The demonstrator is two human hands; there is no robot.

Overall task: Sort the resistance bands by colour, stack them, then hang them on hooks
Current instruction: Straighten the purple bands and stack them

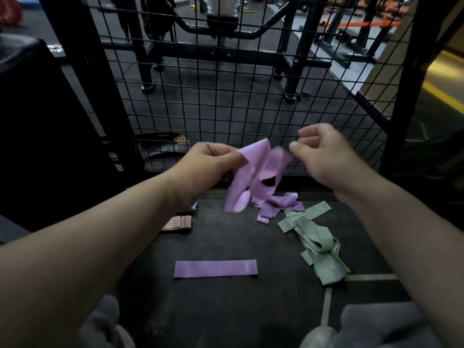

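purple band [253, 172] hangs between left hand [208, 167] and right hand [324, 156], both pinching it.

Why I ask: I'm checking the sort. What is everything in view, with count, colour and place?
held purple band: one, purple, in the air between both hands
flat purple band: one, purple, on the floor mat, nearest the person
purple pile: several, purple, loose beneath the held one
green bands: several, pale green, tangled at right
pink bands: stack, pink, at left
wire mesh panel: one, black, upright behind
gym machine: one, black, beyond the mesh
left hand: one, pinches the held band
right hand: one, pinches its other edge
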